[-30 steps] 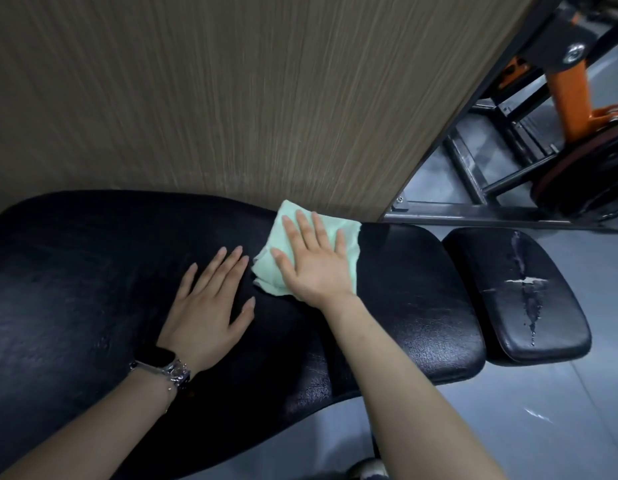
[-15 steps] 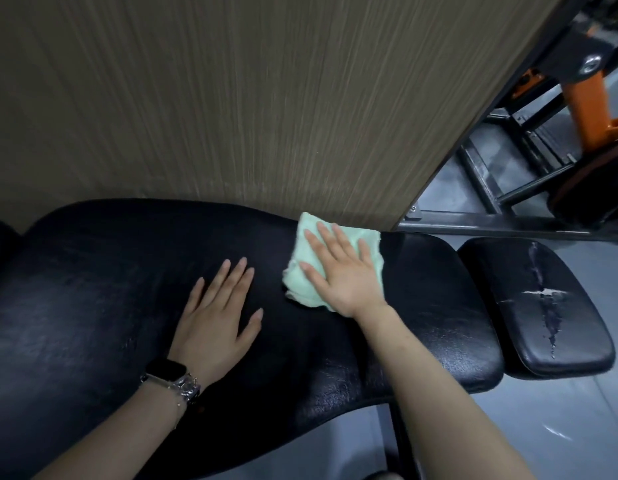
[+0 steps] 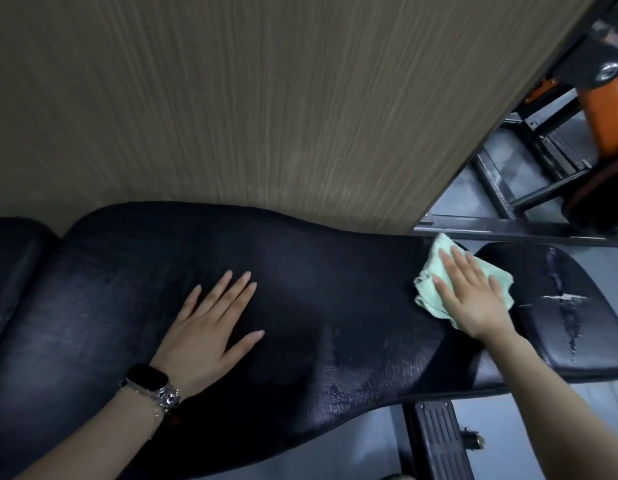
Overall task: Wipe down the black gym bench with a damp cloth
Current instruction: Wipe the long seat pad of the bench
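Right hand (image 3: 473, 299) flat on crumpled mint cloth (image 3: 435, 292).

Head view, steeply down, close over bench (image 3: 300, 306)

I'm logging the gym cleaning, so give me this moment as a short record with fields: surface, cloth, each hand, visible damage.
surface: long black padded vinyl bench pad, beside a wood-grain wall panel
cloth: pale green folded cloth, at the pad's right end
right hand: right hand flat on the cloth, pressing it down
left hand: left hand flat on the pad, empty, black smartwatch on wrist
damage: small black seat pad has cracked, torn vinyl
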`<move>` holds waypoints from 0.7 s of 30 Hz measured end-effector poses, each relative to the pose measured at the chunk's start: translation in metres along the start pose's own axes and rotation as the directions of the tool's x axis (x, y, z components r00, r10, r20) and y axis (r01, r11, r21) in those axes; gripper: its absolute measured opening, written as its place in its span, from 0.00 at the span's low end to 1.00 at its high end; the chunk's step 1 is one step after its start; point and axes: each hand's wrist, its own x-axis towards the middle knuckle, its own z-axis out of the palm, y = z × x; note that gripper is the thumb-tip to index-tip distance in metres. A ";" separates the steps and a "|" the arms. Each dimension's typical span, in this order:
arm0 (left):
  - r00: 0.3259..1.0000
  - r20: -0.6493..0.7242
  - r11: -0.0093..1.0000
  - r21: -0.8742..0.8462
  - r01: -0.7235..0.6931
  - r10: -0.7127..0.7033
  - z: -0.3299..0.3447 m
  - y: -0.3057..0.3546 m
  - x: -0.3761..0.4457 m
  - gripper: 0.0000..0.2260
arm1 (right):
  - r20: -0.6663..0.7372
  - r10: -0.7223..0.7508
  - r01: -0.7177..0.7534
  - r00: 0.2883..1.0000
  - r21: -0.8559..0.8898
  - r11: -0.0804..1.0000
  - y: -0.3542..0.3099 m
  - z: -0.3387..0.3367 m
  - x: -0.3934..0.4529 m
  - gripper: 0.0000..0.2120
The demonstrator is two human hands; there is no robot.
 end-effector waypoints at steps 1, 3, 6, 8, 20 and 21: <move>1.000 0.004 1.000 0.001 -0.002 0.002 -0.002 -0.005 -0.004 0.31 | -0.004 0.047 -0.047 0.999 0.008 0.999 0.005 -0.001 0.000 0.29; 1.000 0.015 1.000 0.005 -0.009 0.009 -0.004 -0.014 -0.011 0.30 | -0.012 0.111 -0.110 0.994 0.014 0.994 0.008 -0.002 -0.001 0.29; 1.000 0.015 1.000 0.005 -0.028 0.027 -0.004 -0.019 -0.017 0.30 | -0.006 0.155 -0.155 0.988 0.007 0.988 -0.005 0.000 0.000 0.28; 0.999 0.011 0.999 -0.002 -0.032 0.032 -0.003 -0.019 -0.019 0.30 | -0.003 0.159 -0.159 0.987 0.000 0.987 -0.023 0.001 0.000 0.27; 0.999 -0.003 0.998 0.016 -0.054 0.054 -0.002 -0.025 -0.033 0.30 | 0.043 -0.263 0.264 0.964 -0.044 0.963 -0.205 0.042 0.011 0.29; 0.998 0.000 0.998 0.020 -0.061 0.061 -0.002 -0.025 -0.034 0.30 | 0.045 -0.284 0.286 0.958 -0.054 0.957 -0.215 0.045 0.010 0.29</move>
